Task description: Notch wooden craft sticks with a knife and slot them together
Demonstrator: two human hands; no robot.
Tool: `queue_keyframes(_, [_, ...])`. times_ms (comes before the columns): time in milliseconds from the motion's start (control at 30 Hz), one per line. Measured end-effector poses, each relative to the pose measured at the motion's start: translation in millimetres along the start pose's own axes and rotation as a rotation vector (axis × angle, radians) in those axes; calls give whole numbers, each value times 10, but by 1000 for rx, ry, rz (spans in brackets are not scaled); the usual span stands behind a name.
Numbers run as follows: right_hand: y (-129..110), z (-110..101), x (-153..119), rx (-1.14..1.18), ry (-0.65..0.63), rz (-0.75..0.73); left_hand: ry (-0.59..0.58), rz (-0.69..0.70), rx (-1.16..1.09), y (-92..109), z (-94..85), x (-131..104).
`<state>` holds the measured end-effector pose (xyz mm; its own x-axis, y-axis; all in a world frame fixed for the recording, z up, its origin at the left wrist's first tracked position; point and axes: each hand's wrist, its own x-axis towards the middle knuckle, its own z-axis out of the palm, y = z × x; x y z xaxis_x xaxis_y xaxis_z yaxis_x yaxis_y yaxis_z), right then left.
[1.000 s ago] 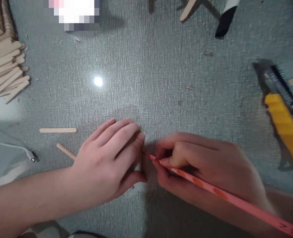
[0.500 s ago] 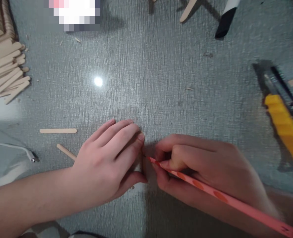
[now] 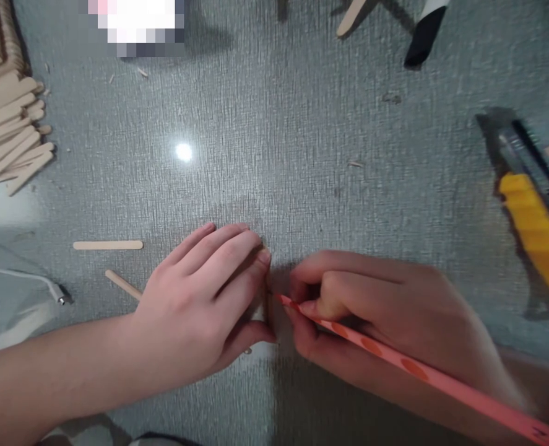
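Observation:
My left hand (image 3: pixel 197 288) bends over a wooden craft stick (image 3: pixel 269 303), pinning it upright in the view between its forefinger and thumb. Most of that stick is hidden under the fingers; only its right edge shows. In my right hand (image 3: pixel 371 310) is a pink pencil (image 3: pixel 371 345) with orange dots, gripped near its point. The pencil's tip is at the stick's right edge; whether they touch I cannot tell. Beside my left wrist lies another craft stick (image 3: pixel 122 284), partly covered by the hand, and a whole loose stick (image 3: pixel 108 245) is just beyond it.
A heap of craft sticks (image 3: pixel 14 133) fills the upper left. A white cable (image 3: pixel 33 275) reaches in from the left. On the right lies a yellow utility knife (image 3: pixel 534 235). A black-and-white marker-like item (image 3: pixel 425 37) and a stick (image 3: pixel 351 17) are at the grey table's (image 3: pixel 278 148) far side.
Both hands, the pencil and the held stick stay almost where they were. Only the view has shifted slightly.

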<state>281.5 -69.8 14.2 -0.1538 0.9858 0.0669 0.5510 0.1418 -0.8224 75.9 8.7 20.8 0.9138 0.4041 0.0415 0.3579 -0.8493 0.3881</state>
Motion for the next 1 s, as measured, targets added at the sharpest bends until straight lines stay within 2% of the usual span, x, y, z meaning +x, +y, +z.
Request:
queue_keyframes(100, [5,-12,-6,-9,-14,-12,-1,3,1,0,1,-3])
queue_keyframes(333, [32,2,-6,22,41,-3,-2,10,13,-6,-7,-15])
queue_keyframes(533, [30,-9,-12,50,-7,-41,7,12,13,-6,-6,-3])
queue_keyframes(767, [41,-2,-16,39,33,-21,7,16,7,-12,-9,-17])
queue_keyframes(1000, [34,-8,-16,39,-5,-23,12,11,1,-22,7,-39])
